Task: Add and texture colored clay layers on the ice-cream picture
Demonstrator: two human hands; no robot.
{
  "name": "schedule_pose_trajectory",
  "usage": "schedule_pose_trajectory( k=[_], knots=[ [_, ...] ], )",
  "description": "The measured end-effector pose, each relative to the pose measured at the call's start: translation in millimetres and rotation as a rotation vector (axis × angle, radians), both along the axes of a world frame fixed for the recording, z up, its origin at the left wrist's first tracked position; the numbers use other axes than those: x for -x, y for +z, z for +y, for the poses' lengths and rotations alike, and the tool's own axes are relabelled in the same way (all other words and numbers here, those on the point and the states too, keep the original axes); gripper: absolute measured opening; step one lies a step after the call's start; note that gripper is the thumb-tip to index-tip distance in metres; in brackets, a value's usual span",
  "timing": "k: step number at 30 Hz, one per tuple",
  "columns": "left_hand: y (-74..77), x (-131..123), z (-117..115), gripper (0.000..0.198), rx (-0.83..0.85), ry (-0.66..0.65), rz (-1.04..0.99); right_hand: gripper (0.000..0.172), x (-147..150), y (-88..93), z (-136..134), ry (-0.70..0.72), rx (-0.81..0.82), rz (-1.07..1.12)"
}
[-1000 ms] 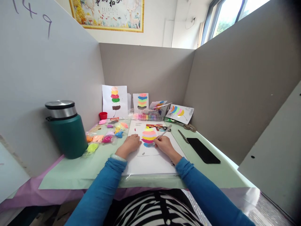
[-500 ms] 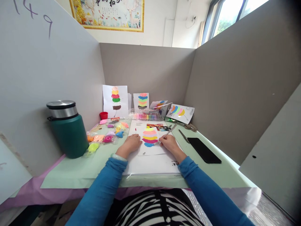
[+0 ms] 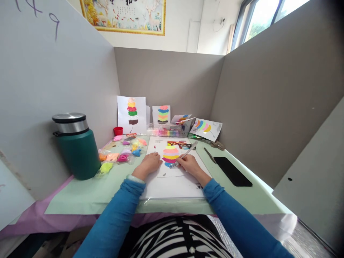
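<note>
My right hand point(image 3: 191, 165) grips a metal fork point(image 3: 188, 151), its tines down on the blue clay band point(image 3: 168, 164) at the bottom of a stack of coloured clay bands. Above the blue lie magenta, yellow, pink and light yellow bands point(image 3: 171, 151). They are on a small white sheet point(image 3: 168, 173), which rests on a larger white sheet point(image 3: 172, 189). My left hand point(image 3: 151, 163) lies flat at the left edge of the small sheet, fingers extended, holding nothing.
Clay packets point(image 3: 123, 157) and a green flask point(image 3: 77, 150) stand left. A red cup point(image 3: 118, 131), propped pictures point(image 3: 131, 114) and a clay pack point(image 3: 166, 132) line the back. Right are a black phone point(image 3: 233, 171) and a dark slim tool point(image 3: 210, 154).
My right hand and the fork have moved left, so the tines now lie over the blue band rather than at its right end. My left hand has stayed in place.
</note>
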State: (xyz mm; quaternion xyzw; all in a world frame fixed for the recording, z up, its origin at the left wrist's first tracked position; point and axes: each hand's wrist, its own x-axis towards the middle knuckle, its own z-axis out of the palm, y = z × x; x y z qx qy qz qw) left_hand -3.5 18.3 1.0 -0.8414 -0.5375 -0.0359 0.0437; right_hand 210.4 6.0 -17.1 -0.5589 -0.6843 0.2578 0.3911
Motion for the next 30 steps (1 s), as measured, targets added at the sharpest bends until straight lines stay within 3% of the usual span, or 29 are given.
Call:
schedule_pose_trajectory(
  k=[7, 17, 25, 30],
  knots=[
    [-0.3, 0, 0, 0.034, 0.002, -0.009, -0.004, 0.027, -2, 1.0, 4, -0.118, 0.039, -0.073],
    [0.7, 1, 1, 0.033, 0.010, -0.018, -0.017, 0.022, -13, 2.5, 9, -0.172, 0.083, -0.065],
    [4.6, 0, -3, 0.032, 0.034, -0.016, -0.012, 0.017, -29, -3.3, 20, -0.196, 0.133, 0.011],
    [2.9, 1, -1, 0.032, 0.030, -0.015, -0.011, 0.018, -28, 0.7, 14, -0.187, 0.109, 0.109]
  ],
)
